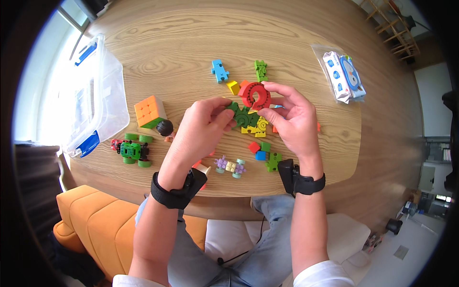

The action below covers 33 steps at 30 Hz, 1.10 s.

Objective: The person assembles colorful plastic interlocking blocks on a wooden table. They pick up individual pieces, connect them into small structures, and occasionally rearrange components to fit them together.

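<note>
Over the middle of the table, my left hand (197, 128) pinches a dark green puzzle-like toy piece (243, 117) between thumb and fingers. My right hand (297, 123) grips a red C-shaped toy piece (247, 94) by its right side, just above the green one. The two pieces overlap in view; whether they touch, I cannot tell. A yellow puzzle-like piece (259, 128) shows just below the green one. Beyond my hands are a light blue puzzle piece (220, 71), a light green one (260, 70) and a yellow block (233, 87).
Nearer me lie small blocks, including a blue one (260, 156), another green puzzle piece (274, 162) and a purple brick toy (231, 166). To the left are a puzzle cube (148, 113), a green toy truck (131, 150) and a clear plastic box (110, 91). A wipes pack (343, 79) lies far right.
</note>
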Available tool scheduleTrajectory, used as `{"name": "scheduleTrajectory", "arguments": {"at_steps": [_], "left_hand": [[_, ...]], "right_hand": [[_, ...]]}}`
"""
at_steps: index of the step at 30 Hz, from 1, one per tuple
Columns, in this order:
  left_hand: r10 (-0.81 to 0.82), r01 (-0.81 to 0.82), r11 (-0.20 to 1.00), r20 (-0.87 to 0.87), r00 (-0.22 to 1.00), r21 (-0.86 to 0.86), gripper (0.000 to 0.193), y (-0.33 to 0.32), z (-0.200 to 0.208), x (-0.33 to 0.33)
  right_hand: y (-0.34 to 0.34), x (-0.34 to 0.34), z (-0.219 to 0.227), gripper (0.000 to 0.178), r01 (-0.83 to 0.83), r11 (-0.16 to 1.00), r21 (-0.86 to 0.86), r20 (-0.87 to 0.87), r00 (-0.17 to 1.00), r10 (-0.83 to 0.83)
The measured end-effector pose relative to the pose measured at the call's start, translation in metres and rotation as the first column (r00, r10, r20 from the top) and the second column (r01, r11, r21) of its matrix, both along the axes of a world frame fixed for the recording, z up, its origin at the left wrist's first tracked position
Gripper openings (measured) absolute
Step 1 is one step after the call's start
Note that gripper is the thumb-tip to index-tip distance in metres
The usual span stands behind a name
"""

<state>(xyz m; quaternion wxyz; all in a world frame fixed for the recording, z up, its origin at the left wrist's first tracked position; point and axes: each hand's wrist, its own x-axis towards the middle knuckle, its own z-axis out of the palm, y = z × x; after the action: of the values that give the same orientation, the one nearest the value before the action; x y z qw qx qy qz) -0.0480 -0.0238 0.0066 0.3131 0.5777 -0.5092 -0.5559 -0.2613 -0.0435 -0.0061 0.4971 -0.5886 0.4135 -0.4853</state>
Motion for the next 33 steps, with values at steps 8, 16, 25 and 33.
{"name": "scheduleTrajectory", "arguments": {"at_steps": [8, 16, 25, 33], "left_hand": [[0.035, -0.036, 0.999, -0.133, 0.99, -0.005, 0.031, -0.001, -0.004, -0.005], [0.076, -0.074, 0.997, -0.185, 0.98, 0.019, 0.032, 0.0, 0.001, -0.013], [0.112, -0.108, 0.994, -0.229, 0.967, 0.029, 0.03, 0.001, 0.004, -0.012], [0.102, -0.095, 0.995, -0.205, 0.974, 0.04, 0.035, 0.001, 0.011, -0.014]], "right_hand": [[-0.001, -0.005, -0.001, 0.043, 0.006, 0.999, -0.048, -0.078, 0.997, -0.01], [0.001, -0.004, -0.007, 0.028, 0.021, 0.994, -0.105, -0.126, 0.991, -0.034], [0.001, -0.003, -0.007, 0.016, 0.013, 1.0, 0.017, -0.043, 0.999, -0.012], [-0.001, -0.002, -0.014, 0.017, -0.073, 0.995, 0.074, 0.106, 0.992, 0.065]]}}
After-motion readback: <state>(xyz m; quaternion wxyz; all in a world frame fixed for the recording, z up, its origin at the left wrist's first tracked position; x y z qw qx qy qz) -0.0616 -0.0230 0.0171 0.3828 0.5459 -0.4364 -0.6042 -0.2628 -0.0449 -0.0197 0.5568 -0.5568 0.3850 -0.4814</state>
